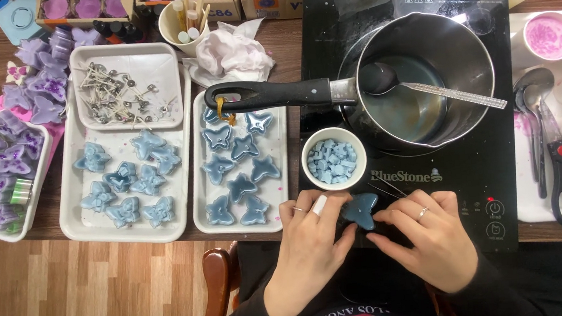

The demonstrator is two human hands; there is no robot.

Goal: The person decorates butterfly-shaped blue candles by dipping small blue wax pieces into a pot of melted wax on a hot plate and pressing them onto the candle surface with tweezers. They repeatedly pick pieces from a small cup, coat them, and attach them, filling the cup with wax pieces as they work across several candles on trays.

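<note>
Both hands, the left hand point(311, 233) and the right hand point(430, 233), grasp one blue butterfly mould point(360, 210) in their fingers at the table's point(284, 42) near edge, just below a white cup point(334, 158) of blue wax chips. The saucepan point(416, 78) holds blue liquid and one spoon point(382, 78). The middle tray point(239, 161) carries nine blue butterfly moulds; the left tray point(127, 185) holds eight pale blue butterflies.

**Hands, pair, at front edge**

Left hand point(311, 233): palm down, fingers curled inward, ring on one finger, pale plaster on another, tips pinching. Right hand point(430, 233): palm down, ring worn, fingertips pinching toward the left. Dark sleeves cover both forearms.
</note>
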